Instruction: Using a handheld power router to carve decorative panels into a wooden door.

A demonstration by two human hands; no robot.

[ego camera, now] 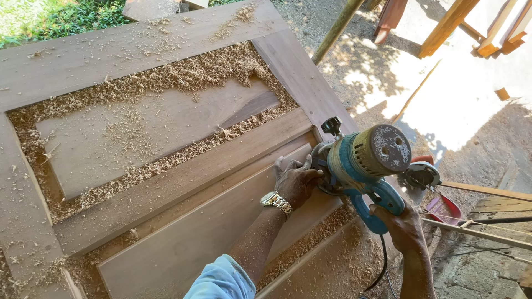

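Observation:
A blue electric router [363, 160] with a dusty round top stands on the right edge of a wooden panelled door [166, 182] that lies flat. My left hand [298, 181], with a metal wristwatch [276, 202], grips the router's left side handle. My right hand [403, 227] is closed around the blue rear handle, and a black power cord [381, 266] hangs from it. The router sits at the corner of the lower raised panel [210, 232]. Wood shavings [183, 77] fill the grooves around the upper panel.
A second power tool [421, 176] and a red object [446, 207] lie on the dirt ground to the right of the door. Timber strips [487, 191] lie at the right edge. A pole [335, 30] and wooden furniture legs [443, 25] stand at the top. Grass [55, 16] shows top left.

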